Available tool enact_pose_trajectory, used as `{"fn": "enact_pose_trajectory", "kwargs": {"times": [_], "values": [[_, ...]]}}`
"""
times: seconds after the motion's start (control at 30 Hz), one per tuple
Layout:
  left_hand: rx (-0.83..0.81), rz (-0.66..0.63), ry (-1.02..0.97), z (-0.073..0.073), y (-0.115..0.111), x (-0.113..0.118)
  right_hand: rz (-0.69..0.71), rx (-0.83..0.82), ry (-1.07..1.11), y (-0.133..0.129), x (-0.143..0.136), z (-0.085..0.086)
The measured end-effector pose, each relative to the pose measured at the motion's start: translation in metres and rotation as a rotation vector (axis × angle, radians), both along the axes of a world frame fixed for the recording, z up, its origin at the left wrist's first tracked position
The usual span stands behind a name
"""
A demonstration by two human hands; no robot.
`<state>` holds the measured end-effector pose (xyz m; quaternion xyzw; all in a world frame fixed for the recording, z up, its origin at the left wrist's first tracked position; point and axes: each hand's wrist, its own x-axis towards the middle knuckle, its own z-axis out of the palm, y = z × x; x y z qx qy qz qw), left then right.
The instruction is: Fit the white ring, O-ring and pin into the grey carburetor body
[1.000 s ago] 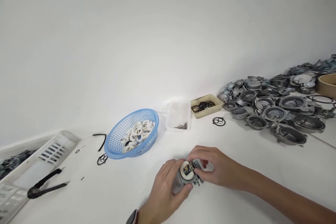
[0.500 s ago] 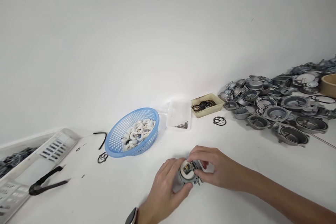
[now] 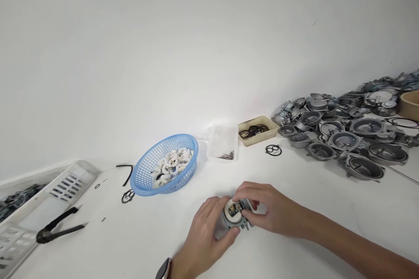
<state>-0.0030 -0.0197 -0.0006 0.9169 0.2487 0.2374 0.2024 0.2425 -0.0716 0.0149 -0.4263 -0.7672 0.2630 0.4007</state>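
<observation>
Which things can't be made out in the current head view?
All in the head view:
- metal housing: partly covered by the left hand and right hand
- watch: cut off by the bottom edge
- tan round object: cut off by the right edge
- dark parts at left: blurred, cut off by the edge
- metal pins: too small to count

Bright, soft, neutral light fills the view; its source is out of frame. The wall (image 3: 196, 61) glows palest low in the middle, just above the tray (image 3: 223, 139), whose clear sides nearly wash out, and dims to gray toward the upper corners. Shadows are faint and soft-edged on the surface (image 3: 157, 235), under the hands (image 3: 204, 231) and beside the basket (image 3: 140, 176). The wide lens stretches the crate (image 3: 42, 213) at the left edge, where detail smears. Fine detail in the part (image 3: 233, 216) is too small to read clearly.
</observation>
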Motion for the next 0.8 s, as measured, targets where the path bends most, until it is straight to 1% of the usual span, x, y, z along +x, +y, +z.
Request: {"fn": "enact_pose_trajectory", "kwargs": {"times": [0.33,0.57,0.8], "values": [[-0.008,-0.005,0.012,0.0008,0.0008,-0.0005,0.005,0.004,0.009,-0.0004,-0.0005,-0.0019],[-0.013,-0.010,0.024,0.0050,0.0000,0.0000,0.003,-0.006,0.011,-0.0016,-0.0013,-0.0011],[-0.035,-0.007,0.049,0.0031,0.0002,-0.0007,0.008,0.008,0.021,-0.0007,-0.0015,-0.0018]]}}
